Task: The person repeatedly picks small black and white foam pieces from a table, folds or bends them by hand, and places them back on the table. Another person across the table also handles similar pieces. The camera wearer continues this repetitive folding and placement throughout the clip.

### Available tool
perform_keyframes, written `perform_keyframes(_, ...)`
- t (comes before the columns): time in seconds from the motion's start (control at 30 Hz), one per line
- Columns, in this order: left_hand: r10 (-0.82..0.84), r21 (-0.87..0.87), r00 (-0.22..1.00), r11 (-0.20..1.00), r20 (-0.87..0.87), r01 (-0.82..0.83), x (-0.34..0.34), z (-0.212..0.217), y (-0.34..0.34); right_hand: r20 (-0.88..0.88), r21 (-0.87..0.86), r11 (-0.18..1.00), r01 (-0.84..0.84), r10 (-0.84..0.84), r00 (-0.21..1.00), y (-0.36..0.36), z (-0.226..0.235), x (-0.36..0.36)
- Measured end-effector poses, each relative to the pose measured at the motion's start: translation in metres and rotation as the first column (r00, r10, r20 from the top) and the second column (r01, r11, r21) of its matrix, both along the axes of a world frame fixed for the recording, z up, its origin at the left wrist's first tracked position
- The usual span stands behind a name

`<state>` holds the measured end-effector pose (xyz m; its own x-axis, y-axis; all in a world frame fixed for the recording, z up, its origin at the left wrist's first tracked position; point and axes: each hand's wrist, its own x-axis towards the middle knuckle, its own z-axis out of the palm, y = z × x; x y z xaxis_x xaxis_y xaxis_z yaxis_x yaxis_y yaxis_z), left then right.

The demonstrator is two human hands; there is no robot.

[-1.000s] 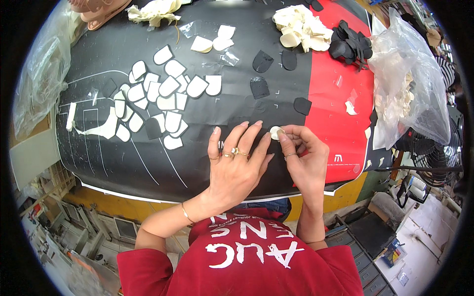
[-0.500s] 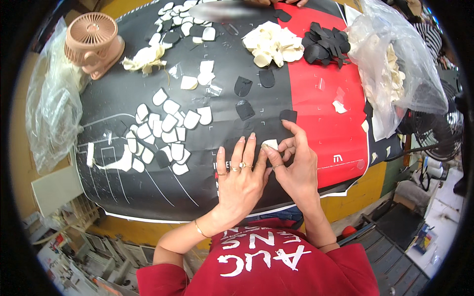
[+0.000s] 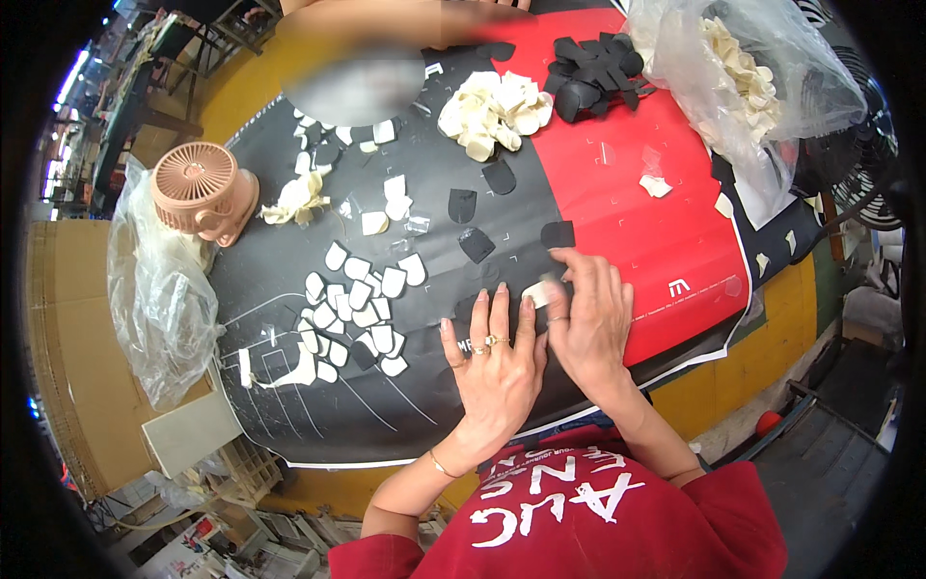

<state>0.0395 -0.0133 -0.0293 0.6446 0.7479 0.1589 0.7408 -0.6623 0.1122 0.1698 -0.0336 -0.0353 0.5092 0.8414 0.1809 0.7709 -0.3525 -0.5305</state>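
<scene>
White piece (image 3: 537,291) between right grip's (image 3: 590,328) blurred thumb, left grip's (image 3: 500,374) index fingertip.

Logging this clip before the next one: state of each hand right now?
Left hand: open, spread over the mat.
Right hand: at the white piece, partly blurred; whether it grips cannot be told.

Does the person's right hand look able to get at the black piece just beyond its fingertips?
Probably yes: the black piece lies just beyond the right hand, with nothing visible between them or on top of it.
</scene>
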Motion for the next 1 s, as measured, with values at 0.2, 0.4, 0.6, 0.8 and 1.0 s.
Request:
perform_keyframes(0.2, -0.037, -0.02, 0.999, 0.999, -0.007, 0.037, -0.002, -0.001, 0.0, -0.158, 0.122, 0.989, 0.088, -0.068, 0.985, -0.002, -0.004, 0.006)
perform_keyframes(0.4, -0.06, 0.019, 0.997, 0.998, 0.049, 0.059, -0.002, 0.001, 0.0, 0.002, 0.122, 0.992, -0.016, 0.016, 1.0, -0.001, -0.003, 0.003)
perform_keyframes(0.6, -0.082, 0.069, 0.984, 0.995, 0.161, 0.071, -0.016, -0.002, -0.003, -0.225, 0.362, 0.932, 0.006, 0.081, 0.971, -0.01, -0.01, 0.01)
perform_keyframes(0.8, -0.202, 0.297, 0.977, 0.939, 0.063, 0.175, -0.036, -0.016, 0.003, -0.216, 0.367, 0.924, -0.105, 0.194, 0.957, -0.014, -0.01, 0.011)
perform_keyframes(1.0, -0.201, 0.35, 0.969, 0.926, 0.146, 0.139, -0.038, -0.004, 0.015, -0.269, 0.371, 0.924, -0.088, 0.197, 0.943, -0.015, -0.008, 0.012)
